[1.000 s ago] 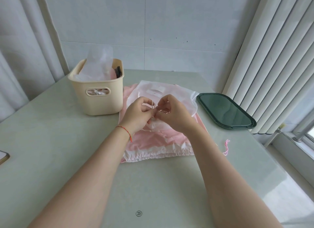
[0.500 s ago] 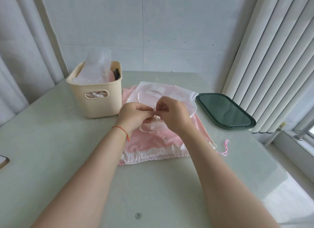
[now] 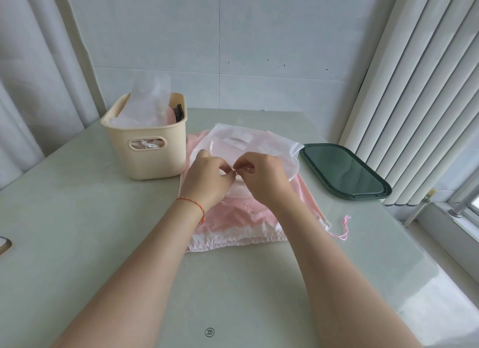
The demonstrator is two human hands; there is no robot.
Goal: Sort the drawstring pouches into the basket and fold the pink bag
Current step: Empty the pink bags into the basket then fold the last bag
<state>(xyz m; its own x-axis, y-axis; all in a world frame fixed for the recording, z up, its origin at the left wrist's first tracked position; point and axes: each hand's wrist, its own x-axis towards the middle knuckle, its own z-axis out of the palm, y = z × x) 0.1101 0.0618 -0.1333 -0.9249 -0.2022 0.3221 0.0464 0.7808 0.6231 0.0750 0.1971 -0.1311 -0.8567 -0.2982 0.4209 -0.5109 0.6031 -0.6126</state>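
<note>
Sheer white pouch [image 3: 248,145] lies on the pink bag [image 3: 241,215], just right of the basket [image 3: 147,153]. Both hands, left [image 3: 207,179] and right [image 3: 264,179], pinch its thin cord; limp, light fabric, best gripped at the gathered mouth.

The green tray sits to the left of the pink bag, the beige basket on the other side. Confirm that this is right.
Not right. The head view shows the green tray to the right of the pink bag, and the beige basket to its left. Tray and basket do sit on opposite sides of the bag.
</note>
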